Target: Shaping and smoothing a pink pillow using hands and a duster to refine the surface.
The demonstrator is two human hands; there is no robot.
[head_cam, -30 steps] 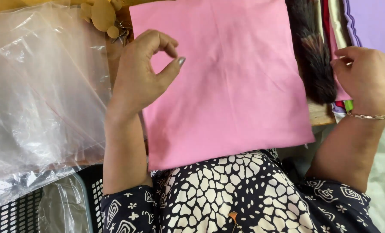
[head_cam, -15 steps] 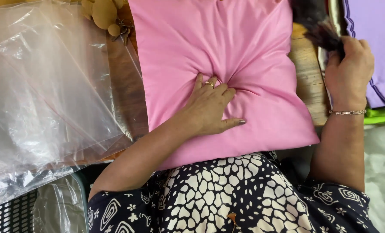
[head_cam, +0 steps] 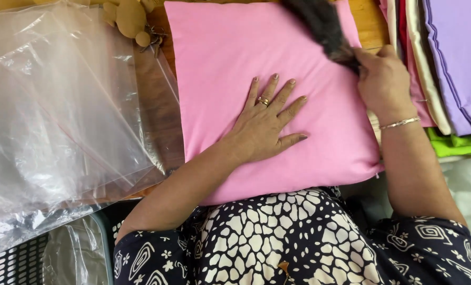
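Since the earlier frame, the left hand (head_cam: 264,124) has stopped bunching the fabric and now lies flat with fingers spread on a smoothed pink cushion (head_cam: 219,68), while the right hand (head_cam: 386,79) has brought a dark brush (head_cam: 322,26) over the cushion's upper right part.

At the far left of the frame, clear plastic bags (head_cam: 56,116) lie in a loose heap over a wooden tabletop (head_cam: 159,105), and small tan wooden pieces (head_cam: 127,18) sit at the top edge just left of the cushion. Below the bags, in the lower left corner, the perforated wall of a dark basket (head_cam: 14,264) shows.

The cushion fills the centre of the frame, its lower edge against the person's patterned dark-and-cream garment (head_cam: 277,237). The left hand presses on the middle of it, open, gripping nothing, a ring on one finger.

Right of centre, the right hand is closed around the brush's handle end, a thin bracelet on the wrist; the blurred bristle head reaches toward the top edge. At the far right, folded fabrics (head_cam: 457,63) in cream, lilac and green lie stacked beside the cushion.
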